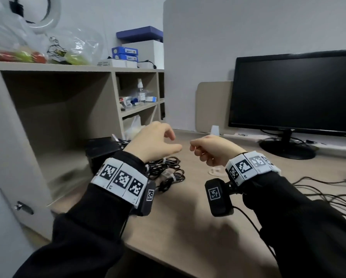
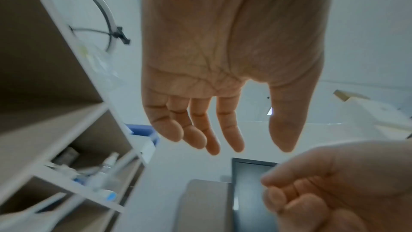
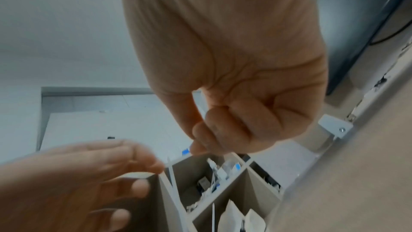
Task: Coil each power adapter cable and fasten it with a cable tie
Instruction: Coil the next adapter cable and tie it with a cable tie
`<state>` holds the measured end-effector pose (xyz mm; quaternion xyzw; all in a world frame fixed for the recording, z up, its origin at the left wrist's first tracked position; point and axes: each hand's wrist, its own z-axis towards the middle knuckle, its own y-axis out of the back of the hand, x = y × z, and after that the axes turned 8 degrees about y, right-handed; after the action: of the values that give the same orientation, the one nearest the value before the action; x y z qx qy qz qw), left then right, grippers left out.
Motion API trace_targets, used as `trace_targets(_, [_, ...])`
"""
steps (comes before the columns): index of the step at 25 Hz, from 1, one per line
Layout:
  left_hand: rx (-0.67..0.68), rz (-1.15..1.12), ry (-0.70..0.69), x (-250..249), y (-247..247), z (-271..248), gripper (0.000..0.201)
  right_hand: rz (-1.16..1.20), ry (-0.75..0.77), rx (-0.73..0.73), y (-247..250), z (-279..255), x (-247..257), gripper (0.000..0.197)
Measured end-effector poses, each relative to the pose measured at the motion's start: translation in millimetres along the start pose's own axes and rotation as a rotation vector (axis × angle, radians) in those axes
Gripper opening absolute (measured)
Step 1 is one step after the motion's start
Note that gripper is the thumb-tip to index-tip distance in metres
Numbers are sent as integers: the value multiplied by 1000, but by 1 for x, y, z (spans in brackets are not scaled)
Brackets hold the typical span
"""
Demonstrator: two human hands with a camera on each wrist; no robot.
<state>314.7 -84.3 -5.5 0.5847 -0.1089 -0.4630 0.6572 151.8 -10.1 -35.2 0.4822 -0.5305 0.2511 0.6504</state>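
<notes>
there, desk [image 1: 188, 227], probably laminate, beside shelving [image 1: 112, 71]

light: soft, even indoor | shadows: faint on desk [image 1: 188, 227] | blur: wrist views (motion-smeared) | edges: wide-angle bowed

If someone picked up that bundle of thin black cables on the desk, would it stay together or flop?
The bundle of thin black cables would probably sag, being thin, loose loops. White ties wrap some coils, so those likely hold together. It probably wouldn't roll.
</notes>
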Motion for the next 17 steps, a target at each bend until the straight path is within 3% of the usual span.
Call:
trace_targets(7, [285,-103,-235,-131,-80,54,18,-99,-35,-231,117,-67,-16,21])
trace_targets(12, [710,68,-512,-219,-143,53,25,-129,-150,-407,193,-121,-53,15])
trace_targets(17, [931,86,-702,-265,-186,36,29,-89,-205,-563,239,-163,-68,20])
